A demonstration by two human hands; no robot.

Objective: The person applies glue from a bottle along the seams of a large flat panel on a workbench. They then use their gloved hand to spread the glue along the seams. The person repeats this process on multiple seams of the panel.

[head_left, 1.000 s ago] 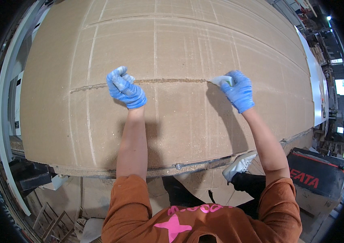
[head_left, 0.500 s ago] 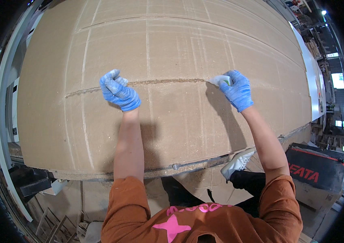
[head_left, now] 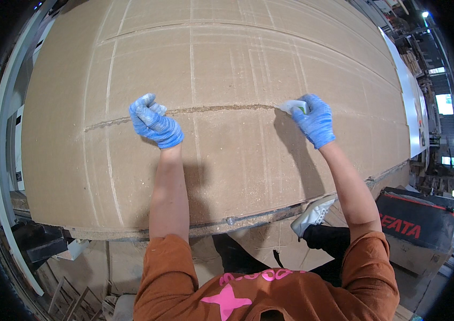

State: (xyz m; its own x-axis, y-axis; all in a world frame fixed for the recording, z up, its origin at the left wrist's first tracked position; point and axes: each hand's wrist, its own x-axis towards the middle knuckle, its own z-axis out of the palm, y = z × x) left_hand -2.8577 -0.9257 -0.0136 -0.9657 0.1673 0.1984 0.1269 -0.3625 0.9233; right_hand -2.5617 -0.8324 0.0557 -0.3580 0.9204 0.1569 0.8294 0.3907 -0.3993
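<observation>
My right hand [head_left: 315, 122], in a blue knit glove, is closed around a small whitish plastic bottle [head_left: 293, 106] with a green patch. The bottle's pointed end tilts left and down, at the right end of a dark, rough groove [head_left: 221, 108] in a large brown board [head_left: 227, 166]. In a matching glove, my left hand [head_left: 154, 122] hovers over the groove's left part, fingers curled in. Whether anything is inside those fingers is hidden.
Pale straight lines and a longer seam cross the board. Its near edge [head_left: 248, 218] runs before my legs. A black and red box [head_left: 417, 219] stands at the lower right, and a grey metal rail [head_left: 1, 160] curves along the left.
My right hand and the bottle have shifted slightly right along the board, and the dark line reaches a little farther right. The left hand keeps its curled shape, nearly still.
</observation>
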